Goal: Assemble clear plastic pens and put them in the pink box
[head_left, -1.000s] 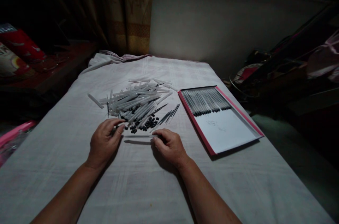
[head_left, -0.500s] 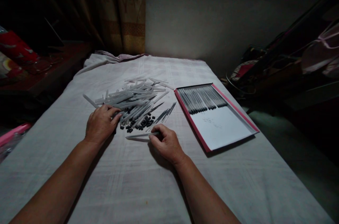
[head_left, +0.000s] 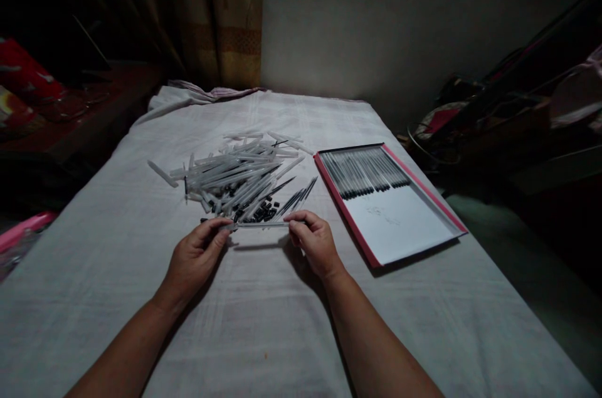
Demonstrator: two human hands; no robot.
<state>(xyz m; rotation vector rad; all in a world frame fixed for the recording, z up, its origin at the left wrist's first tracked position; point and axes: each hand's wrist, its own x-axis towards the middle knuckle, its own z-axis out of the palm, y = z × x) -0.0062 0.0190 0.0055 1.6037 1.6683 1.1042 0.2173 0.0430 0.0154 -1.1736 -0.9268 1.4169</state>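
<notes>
A clear pen barrel [head_left: 259, 225] is held level just above the white cloth, one end in each hand. My left hand [head_left: 196, 255] pinches its left end with fingers closed. My right hand [head_left: 314, 244] pinches its right end. Just beyond the hands lies a heap of clear pen tubes [head_left: 235, 170], with small black caps [head_left: 261, 212] and thin dark refills [head_left: 297, 197] at its near edge. To the right sits a shallow red-edged box [head_left: 347, 213] with a row of finished pens [head_left: 365, 172] across its far half.
The cloth-covered table [head_left: 244, 323] drops off at the right, where dark clutter and bags [head_left: 493, 116] stand. A curtain [head_left: 226, 15] hangs behind. At the left are a dark wooden shelf [head_left: 84, 122] and a pink object [head_left: 23, 229].
My left hand went to the heap, then came back and took the left end of the barrel. My right hand lifted the barrel off the cloth and shifted slightly away from me.
</notes>
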